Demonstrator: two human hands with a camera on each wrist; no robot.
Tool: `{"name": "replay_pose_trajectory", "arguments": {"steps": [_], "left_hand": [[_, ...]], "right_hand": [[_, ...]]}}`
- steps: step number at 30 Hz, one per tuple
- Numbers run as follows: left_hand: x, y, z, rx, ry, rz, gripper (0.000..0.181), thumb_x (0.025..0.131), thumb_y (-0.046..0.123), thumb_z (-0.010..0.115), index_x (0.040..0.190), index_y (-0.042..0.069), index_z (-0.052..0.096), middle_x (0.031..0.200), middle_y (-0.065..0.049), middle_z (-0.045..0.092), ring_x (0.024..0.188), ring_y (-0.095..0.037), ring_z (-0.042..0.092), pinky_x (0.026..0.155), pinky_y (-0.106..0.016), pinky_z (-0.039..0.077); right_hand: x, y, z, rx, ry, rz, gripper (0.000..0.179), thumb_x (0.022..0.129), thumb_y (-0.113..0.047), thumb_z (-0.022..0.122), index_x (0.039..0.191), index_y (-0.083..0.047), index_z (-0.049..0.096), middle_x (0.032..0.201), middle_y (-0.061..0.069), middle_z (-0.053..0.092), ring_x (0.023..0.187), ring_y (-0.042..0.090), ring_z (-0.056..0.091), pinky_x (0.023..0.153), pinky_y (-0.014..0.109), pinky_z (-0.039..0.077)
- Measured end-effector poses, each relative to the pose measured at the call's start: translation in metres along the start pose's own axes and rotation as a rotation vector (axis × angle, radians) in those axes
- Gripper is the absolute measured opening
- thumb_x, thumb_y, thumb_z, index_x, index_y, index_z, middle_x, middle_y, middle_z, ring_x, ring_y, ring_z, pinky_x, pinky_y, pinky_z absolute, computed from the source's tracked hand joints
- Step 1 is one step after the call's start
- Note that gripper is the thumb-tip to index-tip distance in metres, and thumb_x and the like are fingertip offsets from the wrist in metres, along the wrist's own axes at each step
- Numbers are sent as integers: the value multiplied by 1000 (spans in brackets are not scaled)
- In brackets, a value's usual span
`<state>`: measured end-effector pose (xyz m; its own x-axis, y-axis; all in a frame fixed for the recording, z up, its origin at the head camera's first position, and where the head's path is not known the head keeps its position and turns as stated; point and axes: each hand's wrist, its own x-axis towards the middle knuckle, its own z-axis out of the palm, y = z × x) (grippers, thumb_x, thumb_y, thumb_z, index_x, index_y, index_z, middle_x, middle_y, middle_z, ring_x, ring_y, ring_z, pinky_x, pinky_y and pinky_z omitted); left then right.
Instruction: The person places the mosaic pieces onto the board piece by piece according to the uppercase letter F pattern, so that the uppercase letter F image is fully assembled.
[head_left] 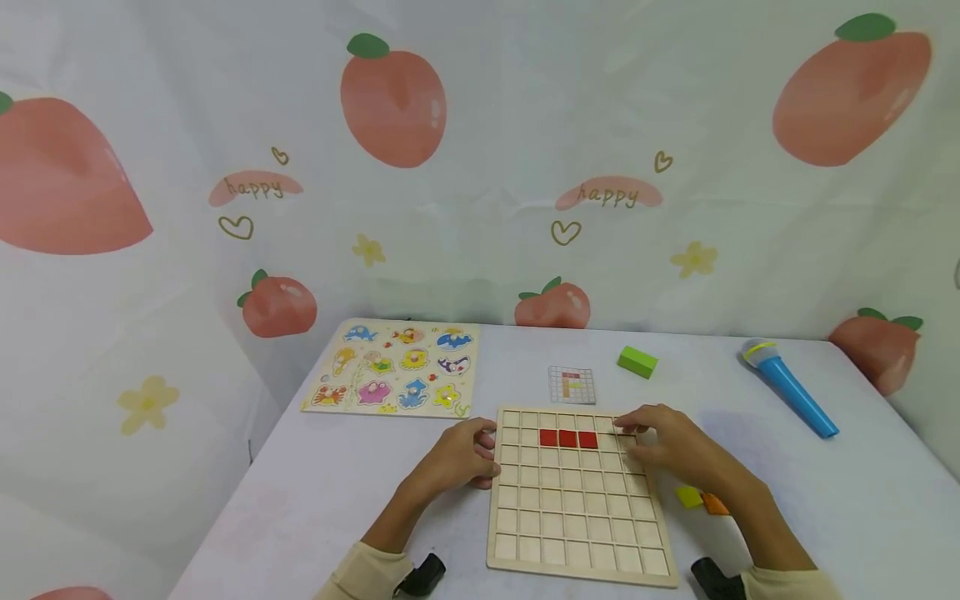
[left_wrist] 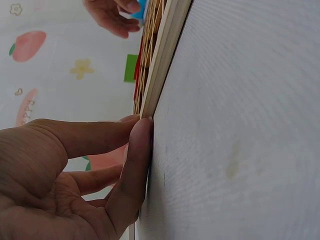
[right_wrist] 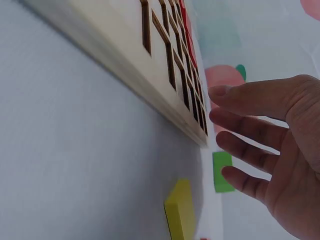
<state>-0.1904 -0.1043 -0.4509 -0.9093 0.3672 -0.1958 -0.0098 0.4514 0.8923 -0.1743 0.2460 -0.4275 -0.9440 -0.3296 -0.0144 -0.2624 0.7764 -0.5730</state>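
A square wooden grid board [head_left: 577, 503] lies on the table, with three red squares [head_left: 567, 438] side by side in an upper row. My left hand [head_left: 459, 454] pinches the board's left edge between thumb and finger, as the left wrist view shows at the wooden rim [left_wrist: 167, 47]. Over the board's upper right edge is my right hand [head_left: 678, 446], fingers loosely spread and nothing between them. In the right wrist view its fingertips [right_wrist: 220, 93] point toward the board's far corner. A small printed grid card [head_left: 572, 385] lies just behind the board.
A green block [head_left: 637, 362] sits behind the board's right side. Yellow [head_left: 688, 497] and orange [head_left: 715, 504] pieces lie by the right forearm. A blue toy microphone [head_left: 795, 392] is at the far right, a sea-animal puzzle board [head_left: 397, 367] at the back left. A fruit-print cloth hangs behind.
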Motion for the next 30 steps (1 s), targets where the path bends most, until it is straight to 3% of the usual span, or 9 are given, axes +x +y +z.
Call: {"name": "replay_pose_trajectory", "arguments": {"steps": [11, 18, 30], "left_hand": [[-2, 0, 0, -4, -6, 0, 65, 84, -6, 81, 144, -7, 55, 111, -12, 61, 86, -18, 65, 65, -31, 67], [-1, 1, -1, -5, -9, 1, 65, 84, -7, 80, 144, -7, 55, 110, -11, 60, 85, -17, 65, 64, -30, 67], [-1, 0, 0, -11, -6, -1, 64, 85, -5, 80, 144, -7, 55, 110, -11, 59, 87, -17, 65, 64, -29, 67]], "right_hand": [[-23, 18, -14, -16, 30, 79, 41, 90, -14, 82, 129, -5, 73, 116, 4, 73, 111, 30, 62, 96, 61, 59], [-32, 32, -21, -7, 63, 115, 41, 89, -13, 83, 128, -4, 73, 113, 5, 74, 107, 28, 62, 90, 55, 63], [-38, 52, -29, -17, 57, 219, 47, 88, -15, 83, 131, -2, 70, 116, 10, 73, 109, 33, 61, 90, 56, 63]]}}
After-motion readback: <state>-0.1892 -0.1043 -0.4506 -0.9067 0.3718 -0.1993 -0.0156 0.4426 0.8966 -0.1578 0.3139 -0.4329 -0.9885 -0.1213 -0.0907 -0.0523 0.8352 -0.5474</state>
